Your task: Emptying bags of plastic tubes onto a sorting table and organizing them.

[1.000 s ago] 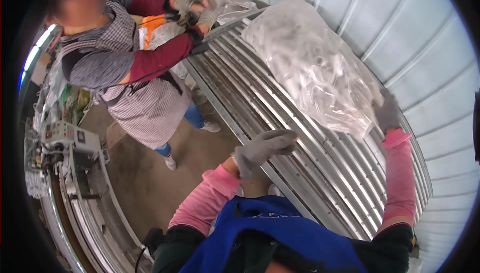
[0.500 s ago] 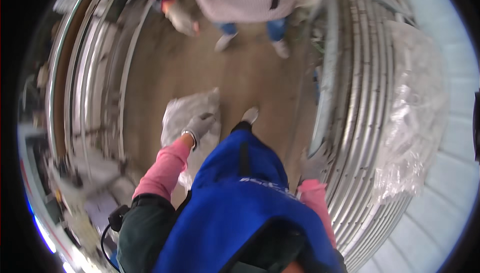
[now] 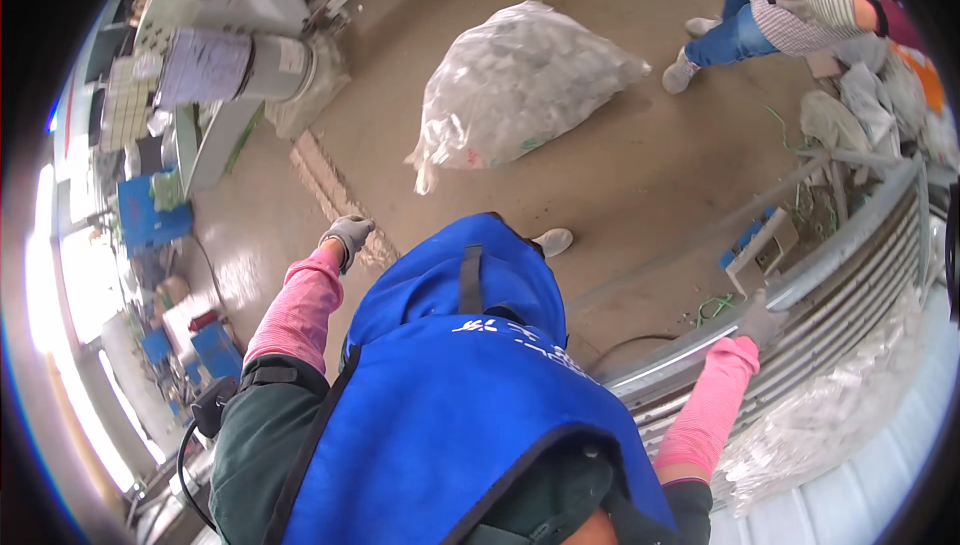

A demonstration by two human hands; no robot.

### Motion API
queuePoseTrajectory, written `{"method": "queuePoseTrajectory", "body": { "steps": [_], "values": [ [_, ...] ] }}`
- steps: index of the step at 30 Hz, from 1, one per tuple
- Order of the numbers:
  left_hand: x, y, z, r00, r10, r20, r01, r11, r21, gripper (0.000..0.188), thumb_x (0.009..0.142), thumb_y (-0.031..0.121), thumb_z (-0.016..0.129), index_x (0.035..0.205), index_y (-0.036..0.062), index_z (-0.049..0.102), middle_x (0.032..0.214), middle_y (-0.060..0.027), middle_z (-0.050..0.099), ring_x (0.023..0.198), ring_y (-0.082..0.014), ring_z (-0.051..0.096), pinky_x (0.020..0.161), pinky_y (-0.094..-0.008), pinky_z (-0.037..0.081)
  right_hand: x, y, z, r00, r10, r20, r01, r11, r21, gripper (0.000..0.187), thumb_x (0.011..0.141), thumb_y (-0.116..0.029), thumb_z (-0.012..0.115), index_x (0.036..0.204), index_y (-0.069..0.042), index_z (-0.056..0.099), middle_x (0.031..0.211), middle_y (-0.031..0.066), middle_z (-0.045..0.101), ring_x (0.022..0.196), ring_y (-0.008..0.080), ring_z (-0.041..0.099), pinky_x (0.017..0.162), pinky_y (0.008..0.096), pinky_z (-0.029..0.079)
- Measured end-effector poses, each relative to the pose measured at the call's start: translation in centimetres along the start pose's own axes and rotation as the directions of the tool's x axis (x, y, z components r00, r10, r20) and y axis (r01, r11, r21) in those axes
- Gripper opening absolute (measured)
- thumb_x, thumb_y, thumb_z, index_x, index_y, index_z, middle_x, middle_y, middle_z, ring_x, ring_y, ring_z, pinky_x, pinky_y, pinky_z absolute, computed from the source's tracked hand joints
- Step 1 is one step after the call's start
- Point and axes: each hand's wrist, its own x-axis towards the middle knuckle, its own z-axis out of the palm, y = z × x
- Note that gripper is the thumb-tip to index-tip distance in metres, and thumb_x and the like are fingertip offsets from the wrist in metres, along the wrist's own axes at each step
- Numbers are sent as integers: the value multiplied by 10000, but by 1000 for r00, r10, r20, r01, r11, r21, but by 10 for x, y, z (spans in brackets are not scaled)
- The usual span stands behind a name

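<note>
My left hand [image 3: 350, 235], in a grey glove, hangs over the floor with its fingers curled in. Nothing shows in it. Beyond it lies a large, translucent plastic bag [image 3: 525, 85], full of pale pieces I cannot make out; a gap of floor separates hand and bag. My right hand [image 3: 762, 317], also gloved, is at the metal rail [image 3: 800, 290] of a rack on my right. Its fingers look stretched out, though they blend with the grey metal, and no held thing is visible.
At the far right stands another person [image 3: 800, 15] with a gloved hand raised. Metal tubes [image 3: 850, 345] and clear plastic sheeting [image 3: 830, 425] run along my right. A cardboard box [image 3: 765, 250] sits beyond the rail. Machinery with a grey cylinder [image 3: 275, 67] stands far left, near blue bins [image 3: 150, 215].
My view has swung round, and the other person now appears at the far right instead of straight ahead. My left hand, earlier over white plastic, is now apart from the bag.
</note>
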Motion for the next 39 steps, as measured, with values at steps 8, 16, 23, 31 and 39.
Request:
{"method": "queuePoseTrajectory", "body": {
  "steps": [8,16,23,31,39],
  "values": [
    [82,-15,-30,976,210,60,-211,977,16,425,844,316,592,1180,56,613,1180,-130,623,1094,-229,585,955,-338,426,-105,-87,43,628,-607,-486,586,780,-218,773,769,-486,679,1281,32,421,1259,249,462,1184,396,421,997,483,351],
    [337,32,-15,948,269,172,-258,962,-84,578,854,415,601,1284,34,537,1225,-134,602,1143,-255,558,975,-328,407,-375,-310,268,488,-319,813,-174,877,448,931,820,-574,598,1411,64,264,1460,221,313,1337,315,328,1111,380,223],
    [481,100,45,936,275,221,-259,961,-99,1022,781,586,641,1478,37,134,1403,-230,408,1335,-296,368,1081,-357,300,-401,-379,439,325,-4,946,-732,632,254,713,931,-575,400,1448,-95,297,1498,101,292,1358,293,286,1124,349,215],
    [659,116,172,867,306,393,19,768,-640,639,907,422,505,1412,67,339,1373,-112,466,1254,-262,445,1057,-466,334,-339,-294,722,229,-584,779,-802,340,491,394,1010,-267,355,1337,-63,436,1328,91,513,1170,234,514,1012,363,409],
    [680,52,182,897,-12,442,117,970,-211,450,920,397,437,1189,59,563,1098,-112,632,934,-241,622,782,-396,506,-449,-302,741,-12,-362,932,-701,667,250,327,930,-215,493,1216,-61,537,1190,79,598,1035,191,586,908,324,474]
  ]
}}
